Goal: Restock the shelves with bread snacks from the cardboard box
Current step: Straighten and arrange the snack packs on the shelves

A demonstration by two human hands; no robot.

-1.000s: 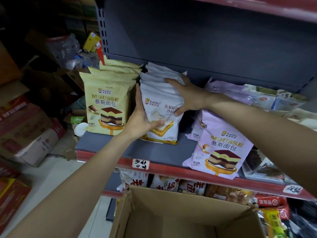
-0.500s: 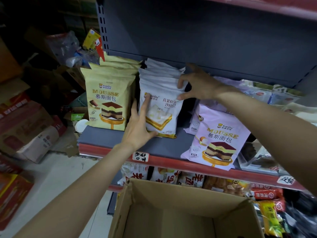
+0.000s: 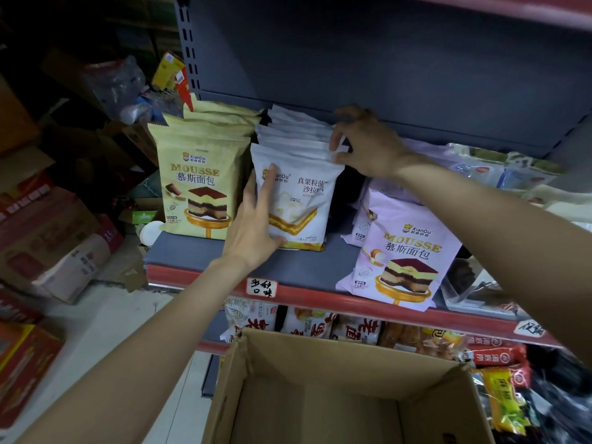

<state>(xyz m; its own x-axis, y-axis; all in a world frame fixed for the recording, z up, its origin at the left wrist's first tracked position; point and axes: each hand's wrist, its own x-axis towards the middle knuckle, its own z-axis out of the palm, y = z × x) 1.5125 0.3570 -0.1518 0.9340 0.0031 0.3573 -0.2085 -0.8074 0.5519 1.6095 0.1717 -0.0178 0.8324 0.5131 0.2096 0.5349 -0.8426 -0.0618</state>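
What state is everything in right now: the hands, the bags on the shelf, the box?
Left hand: open, flat against the front white bag.
Right hand: fingers pinching the tops of the white bags.
White bags: upright, in a row front to back.
Yellow bags: upright, in a row beside the white ones.
Purple bag: leaning back.
Cardboard box: flaps open; no bags visible inside.

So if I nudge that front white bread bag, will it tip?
Probably: the white bread bag stands on its narrow bottom edge, steadied by the left hand. Likely light and floppy: puffy, soft-looking film. The right hand holds the row's tops.
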